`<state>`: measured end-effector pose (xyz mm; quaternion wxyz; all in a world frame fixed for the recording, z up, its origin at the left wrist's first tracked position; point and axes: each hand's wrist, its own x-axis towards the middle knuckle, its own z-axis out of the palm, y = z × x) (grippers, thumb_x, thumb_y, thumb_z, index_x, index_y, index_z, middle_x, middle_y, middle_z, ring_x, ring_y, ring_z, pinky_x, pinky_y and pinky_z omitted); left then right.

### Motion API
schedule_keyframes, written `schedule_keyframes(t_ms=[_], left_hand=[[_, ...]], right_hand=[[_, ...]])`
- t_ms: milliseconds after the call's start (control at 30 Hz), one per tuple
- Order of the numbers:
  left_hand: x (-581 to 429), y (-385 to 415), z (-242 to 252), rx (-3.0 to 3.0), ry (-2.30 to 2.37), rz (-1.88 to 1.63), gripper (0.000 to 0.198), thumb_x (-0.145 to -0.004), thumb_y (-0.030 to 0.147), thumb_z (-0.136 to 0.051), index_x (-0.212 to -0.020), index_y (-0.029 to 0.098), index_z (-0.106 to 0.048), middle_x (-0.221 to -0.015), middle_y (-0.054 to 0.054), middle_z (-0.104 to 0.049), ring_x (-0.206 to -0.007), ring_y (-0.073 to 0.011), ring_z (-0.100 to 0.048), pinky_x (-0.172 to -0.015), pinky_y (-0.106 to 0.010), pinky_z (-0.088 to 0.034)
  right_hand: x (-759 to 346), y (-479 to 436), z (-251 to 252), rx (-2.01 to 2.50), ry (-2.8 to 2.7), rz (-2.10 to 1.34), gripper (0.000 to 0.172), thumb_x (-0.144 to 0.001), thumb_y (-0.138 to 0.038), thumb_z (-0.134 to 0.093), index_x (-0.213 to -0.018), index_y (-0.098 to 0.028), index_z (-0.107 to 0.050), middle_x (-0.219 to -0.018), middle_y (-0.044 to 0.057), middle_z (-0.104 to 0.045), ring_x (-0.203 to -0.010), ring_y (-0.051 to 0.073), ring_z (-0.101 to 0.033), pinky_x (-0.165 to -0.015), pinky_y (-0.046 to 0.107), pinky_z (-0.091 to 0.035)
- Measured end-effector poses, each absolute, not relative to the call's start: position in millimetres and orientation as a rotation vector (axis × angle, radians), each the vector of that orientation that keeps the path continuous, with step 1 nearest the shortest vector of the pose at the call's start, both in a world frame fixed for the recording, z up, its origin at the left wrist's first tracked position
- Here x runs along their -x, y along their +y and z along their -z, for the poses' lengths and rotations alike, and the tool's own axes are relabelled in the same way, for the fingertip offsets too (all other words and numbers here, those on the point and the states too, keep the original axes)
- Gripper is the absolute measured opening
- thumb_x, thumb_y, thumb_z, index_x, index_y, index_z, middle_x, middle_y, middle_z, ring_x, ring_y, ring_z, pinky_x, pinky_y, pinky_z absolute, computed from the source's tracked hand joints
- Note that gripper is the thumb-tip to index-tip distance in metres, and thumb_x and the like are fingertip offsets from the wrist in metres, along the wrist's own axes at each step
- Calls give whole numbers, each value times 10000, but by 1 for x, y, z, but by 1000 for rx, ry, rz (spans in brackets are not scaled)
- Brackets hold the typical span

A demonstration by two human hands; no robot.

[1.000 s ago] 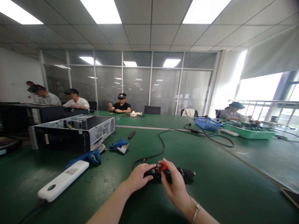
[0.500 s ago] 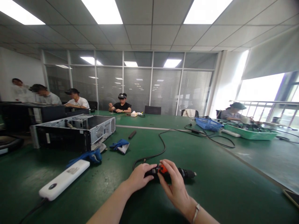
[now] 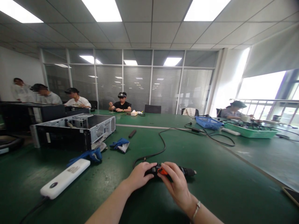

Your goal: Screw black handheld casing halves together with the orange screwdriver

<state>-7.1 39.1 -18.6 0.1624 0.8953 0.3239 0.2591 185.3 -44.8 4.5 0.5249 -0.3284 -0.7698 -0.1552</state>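
A black corded electric screwdriver [image 3: 187, 171] lies crosswise on the green table, its tip pointing right. My left hand [image 3: 140, 174] is closed around its rear end, thumb and fingers on opposite sides of the body. With thumb and fingertips, my right hand [image 3: 175, 180] pinches an orange part [image 3: 163, 171] at the middle of the tool. The fingers hide some of that part, so its exact shape is unclear. From the rear end a black cable [image 3: 164, 146] curves away across the table.
To the left are a white power bank-like block [image 3: 66, 178] with a cord, blue gloves [image 3: 120, 144], a dark bar [image 3: 132, 133] and an opened computer case [image 3: 63, 137]. A blue basket [image 3: 208, 123] and green basket [image 3: 257, 133] stand at right. Several people sit further off.
My right hand has turned slightly and shifted a little right and down, with its fingertips still at the orange part. My left hand stays on the tool.
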Motion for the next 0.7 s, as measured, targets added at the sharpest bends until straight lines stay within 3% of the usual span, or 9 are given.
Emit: schedule_keyframes(t_ms=[233,433,700], left_hand=[[8,38,17,-2555,911,-738,555,-824,263,-656,-1348,304,-476,-1155,-32,-627,-1052,-222,-568,-963,-332,-404],[7,39,18,-2560,921,-743,525,-829,260,-646,-1331,295,-497,-1146,-34,-633,-1040,-222,-572,-963,-337,-402],[8,38,17,-2564,912,-752,514,-831,269,-649,-1324,290,-506,-1139,-37,-637,-1035,-220,-577,-954,-330,-413]], right_hand=[[-185,-45,-2,844,-1820,304,557,-926,-132,-431,-1448,-230,-265,-1241,132,-553,-1106,236,-578,-913,426,-523],[-187,-44,-3,832,-1827,358,524,-895,-118,-529,-1375,-280,-393,-1121,105,-543,-996,217,-583,-805,375,-548],[-187,-45,-3,790,-1894,330,590,-881,-84,-515,-1419,-238,-328,-1182,123,-544,-1068,243,-542,-872,423,-515]])
